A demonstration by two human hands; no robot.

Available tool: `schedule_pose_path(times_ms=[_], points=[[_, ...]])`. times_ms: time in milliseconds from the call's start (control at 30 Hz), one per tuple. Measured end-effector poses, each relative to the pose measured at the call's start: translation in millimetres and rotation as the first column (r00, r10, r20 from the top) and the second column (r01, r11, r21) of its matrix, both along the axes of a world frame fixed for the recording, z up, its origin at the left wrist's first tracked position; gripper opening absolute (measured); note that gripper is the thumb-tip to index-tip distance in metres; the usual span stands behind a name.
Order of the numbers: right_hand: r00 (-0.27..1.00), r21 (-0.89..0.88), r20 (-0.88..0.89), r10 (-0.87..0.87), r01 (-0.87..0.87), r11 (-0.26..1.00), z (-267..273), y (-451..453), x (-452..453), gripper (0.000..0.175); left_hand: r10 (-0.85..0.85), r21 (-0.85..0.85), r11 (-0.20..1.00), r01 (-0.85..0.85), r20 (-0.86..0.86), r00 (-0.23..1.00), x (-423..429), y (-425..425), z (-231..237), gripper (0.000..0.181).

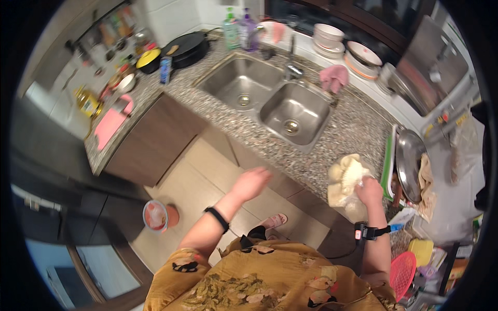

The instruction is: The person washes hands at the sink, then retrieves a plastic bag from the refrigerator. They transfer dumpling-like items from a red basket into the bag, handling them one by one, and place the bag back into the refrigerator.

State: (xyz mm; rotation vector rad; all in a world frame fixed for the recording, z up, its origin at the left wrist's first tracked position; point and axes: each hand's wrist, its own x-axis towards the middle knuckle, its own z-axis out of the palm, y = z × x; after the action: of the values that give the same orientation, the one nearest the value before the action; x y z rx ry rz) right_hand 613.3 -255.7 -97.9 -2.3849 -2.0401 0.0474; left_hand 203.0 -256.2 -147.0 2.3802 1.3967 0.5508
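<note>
My right hand (369, 192) grips a clear plastic bag (355, 210) at the right part of the granite countertop (295, 161). Pale, cream-coloured food pieces (353, 171) show in and around the bag; their exact kind is hard to tell. My left hand (252, 182) hangs in the air in front of the counter's edge, with nothing visible in it and its fingers loosely apart and blurred. Ahead of both hands lies a double-bowl stainless steel sink (255, 112), with a faucet (292, 72) behind it.
Right of the bag lean a green-rimmed tray (389, 167) and a round metal lid (410, 167). A pink cloth (334, 79) lies behind the sink. A cleaver (120, 105) rests on a pink cutting board (113, 122) at left. A bucket (173, 215) stands on the floor.
</note>
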Motion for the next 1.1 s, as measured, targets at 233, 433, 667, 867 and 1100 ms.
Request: schedule_pose_path(times_ms=[233,433,667,867,1100], points=[[0.812,0.223,-0.566,0.139,-0.012,0.975,-23.3,6.3,47.4,0.023,0.768,-0.24,0.507,-0.828,-0.31,0.561,-221.6,-332.1,-46.7,0.013],[0.737,0.268,-0.642,0.211,-0.042,0.963,4.2,-5.2,40.3,0.021,0.86,-0.458,0.2,-0.866,-0.341,0.379,-247.0,-516.8,-59.8,0.015],[0.243,0.214,-0.948,0.205,0.011,0.977,65.8,-81.1,-130.3,0.007,0.911,-0.501,0.159,-0.851,-0.258,0.322,-333.8,-576.8,-6.5,0.019],[-0.083,0.179,-0.983,0.164,-0.22,0.959,98.9,-174.2,-360.7,0.007,0.881,-0.172,0.305,-0.937,-0.322,0.346,-498.7,-640.8,78.6,0.017],[-0.301,0.079,-0.943,-0.142,-0.617,0.783,137.6,-262.7,-606.7,0.016,0.757,0.263,0.546,-0.795,-0.561,0.334,-689.6,-590.5,197.4,0.013]])
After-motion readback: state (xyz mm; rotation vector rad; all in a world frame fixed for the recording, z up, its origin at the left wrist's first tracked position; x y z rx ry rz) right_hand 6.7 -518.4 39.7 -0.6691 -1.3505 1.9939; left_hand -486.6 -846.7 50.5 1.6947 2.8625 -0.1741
